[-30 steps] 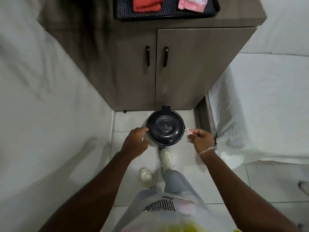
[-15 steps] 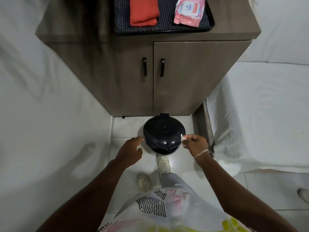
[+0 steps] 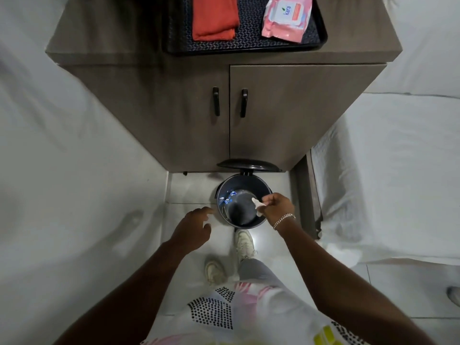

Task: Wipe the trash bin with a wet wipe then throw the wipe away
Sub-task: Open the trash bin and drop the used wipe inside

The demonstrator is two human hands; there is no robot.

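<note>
A small black pedal trash bin stands on the tiled floor against the cabinet, its lid swung up and open. Some blue and white wrappers lie inside. My right hand hovers over the bin's right rim, pinching a crumpled white wet wipe above the opening. My left hand hangs just left of the bin with fingers spread, holding nothing. My right shoe is at the bin's front, where the pedal would be; the pedal itself is hidden.
A brown two-door cabinet stands behind the bin. On top, a dark tray holds a folded orange cloth and a pink wet-wipe pack. White-sheeted beds flank both sides, leaving a narrow aisle.
The bin's lid has swung from shut to fully open. My right hand moved with the wipe from the bin's right side to over the opening. My left hand drew back slightly.
</note>
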